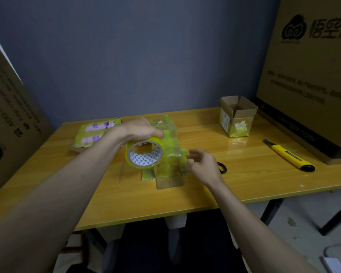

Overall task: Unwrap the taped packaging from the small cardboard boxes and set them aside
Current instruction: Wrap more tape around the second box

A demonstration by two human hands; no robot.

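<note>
a yellow wooden table (234, 186) is stretching across the middle of the frame in front of a blue-grey wall, with big cardboard cartons standing at the left and right edges. just left of centre the left hand (140, 131) is gripping a roll of yellowish tape (145, 153) from above, fingers curled over its rim, holding it above the flattened taped box (165, 152) lying at centre. just right of it the right hand (203, 164) is hovering with fingers loosely curled, holding nothing i can see, though a clear strip could be escaping the camera. another flattened taped piece (96, 133) is lying toward the upper left of the table, an opened small box (235, 119) is standing at upper right, a yellow utility knife (289, 155) is lying at the right, and scissors (221, 167) are peeking out behind the right wrist. the risk, as i judge it: a loose tape end could be sticking back onto the cardboard or the fingers, or the light flattened box could be lifting and sliding if tugged unpinned.
</note>
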